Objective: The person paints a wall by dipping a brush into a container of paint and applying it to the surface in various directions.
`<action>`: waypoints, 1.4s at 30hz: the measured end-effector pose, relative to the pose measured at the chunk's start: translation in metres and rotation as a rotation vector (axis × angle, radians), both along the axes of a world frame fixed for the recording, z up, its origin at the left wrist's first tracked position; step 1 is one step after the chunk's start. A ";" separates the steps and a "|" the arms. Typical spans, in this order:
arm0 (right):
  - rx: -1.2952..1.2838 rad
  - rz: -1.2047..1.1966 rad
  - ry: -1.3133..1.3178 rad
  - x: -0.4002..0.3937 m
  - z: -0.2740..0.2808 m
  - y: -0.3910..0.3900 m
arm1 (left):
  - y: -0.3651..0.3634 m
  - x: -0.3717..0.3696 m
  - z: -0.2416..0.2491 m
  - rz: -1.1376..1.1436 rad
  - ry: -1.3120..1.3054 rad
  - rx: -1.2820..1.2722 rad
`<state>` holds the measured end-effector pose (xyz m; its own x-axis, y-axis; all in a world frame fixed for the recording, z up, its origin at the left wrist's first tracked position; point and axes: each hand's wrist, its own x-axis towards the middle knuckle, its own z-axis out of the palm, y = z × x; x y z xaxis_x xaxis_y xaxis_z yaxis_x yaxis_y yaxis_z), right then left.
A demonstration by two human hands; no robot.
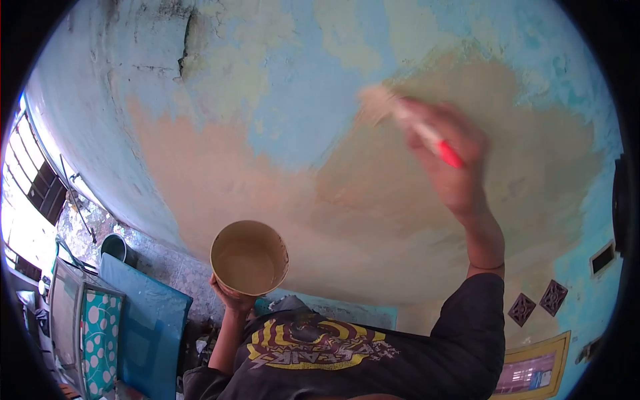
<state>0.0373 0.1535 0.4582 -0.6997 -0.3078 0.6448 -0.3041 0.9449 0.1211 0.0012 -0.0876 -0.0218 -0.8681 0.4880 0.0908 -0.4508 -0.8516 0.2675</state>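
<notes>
My right hand (448, 143) is closed round a paintbrush (417, 123) with a red-tipped handle, smeared by motion. Its bristles are at the wall (293, 120), near the border between blue and tan paint. Low in front of my body, my left hand (233, 295) grips a paint bucket (251, 259) from below and the side. Tan paint lies inside the bucket, and its rim has darker stains. Part of the left hand's fingers is hidden behind the bucket. Fresh-looking tan paint covers a wide band of the wall; old blue and pale green patches show above it.
A dark bucket (115, 248) stands on the floor at the left. Near it are a blue board (148, 313) and a glass-sided case (87, 327) with a dotted teal panel. A crack (185, 40) runs down the upper wall. Diamond-shaped vents (522, 310) and a yellow-framed window (533, 373) are at right.
</notes>
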 end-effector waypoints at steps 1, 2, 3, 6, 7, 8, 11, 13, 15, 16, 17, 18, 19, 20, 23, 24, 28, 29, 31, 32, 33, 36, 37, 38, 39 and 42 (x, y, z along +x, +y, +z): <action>0.090 -0.018 0.151 0.003 0.011 -0.003 | -0.004 0.001 0.005 -0.055 -0.075 0.105; 0.178 -0.036 0.300 0.005 0.017 -0.005 | -0.005 0.004 0.006 -0.054 -0.094 0.100; 0.262 -0.055 0.450 0.006 0.019 -0.006 | -0.007 0.007 0.007 -0.052 -0.112 0.096; 0.426 -0.071 0.256 0.002 -0.015 0.002 | -0.008 0.006 0.002 0.039 -0.077 -0.068; 0.528 -0.064 0.156 -0.002 -0.038 0.002 | -0.008 0.003 -0.010 0.003 -0.138 -0.010; 0.631 -0.060 0.055 -0.008 -0.066 -0.001 | -0.009 0.001 -0.014 -0.023 -0.157 0.023; 0.423 0.132 -0.264 -0.013 -0.126 0.003 | -0.007 -0.004 -0.018 -0.065 -0.154 0.081; 0.174 0.174 -0.505 -0.015 -0.132 0.003 | -0.005 -0.005 -0.008 -0.080 -0.173 0.107; 0.132 0.176 -0.313 -0.024 -0.094 0.018 | -0.008 -0.001 0.013 0.078 0.064 -0.211; -0.006 0.122 -0.245 -0.021 -0.056 0.017 | -0.008 0.004 0.032 0.246 0.328 -0.530; -0.130 0.043 -0.155 -0.014 -0.030 0.025 | -0.006 0.003 0.039 0.294 0.367 -0.558; -0.113 0.053 -0.024 -0.005 0.000 0.029 | -0.004 0.002 0.046 0.344 0.405 -0.586; 0.064 0.091 0.244 0.004 0.028 0.029 | -0.003 0.004 0.044 0.263 0.213 -0.331; 0.029 0.117 0.425 0.008 0.050 0.030 | -0.003 0.003 0.037 0.202 0.124 -0.199; 0.422 -0.139 0.623 0.021 0.083 0.020 | -0.004 0.000 0.017 0.086 -0.133 0.090; 0.490 -0.139 0.542 0.020 0.072 0.019 | -0.003 -0.001 0.010 0.088 -0.106 0.069; 0.747 -0.047 0.146 0.000 -0.041 0.014 | 0.004 -0.009 -0.006 0.106 0.159 -0.095; 0.864 0.020 0.130 -0.003 -0.053 0.016 | 0.006 -0.013 -0.002 0.107 0.167 -0.107; 0.482 0.089 -0.115 -0.002 -0.011 0.009 | 0.014 -0.020 0.011 0.130 0.183 -0.123; 0.279 0.120 -0.242 0.001 0.016 0.004 | 0.014 -0.018 0.017 0.136 0.182 -0.139; 0.027 0.025 -0.217 0.004 0.044 0.003 | 0.013 -0.016 0.021 0.118 0.139 -0.115; -0.223 -0.018 0.096 -0.004 0.141 0.051 | 0.010 -0.015 0.034 0.057 -0.013 0.013; -0.112 -0.001 0.238 0.006 0.153 0.036 | 0.009 -0.018 0.038 0.043 -0.039 0.043; 0.001 0.013 0.374 0.015 0.157 0.022 | 0.007 -0.018 0.037 0.047 -0.018 0.028; 0.162 0.025 0.471 0.017 0.150 0.019 | 0.008 -0.016 0.033 0.043 -0.049 0.041; 0.573 0.066 0.509 0.016 0.089 0.026 | 0.008 -0.012 0.018 0.042 -0.171 0.073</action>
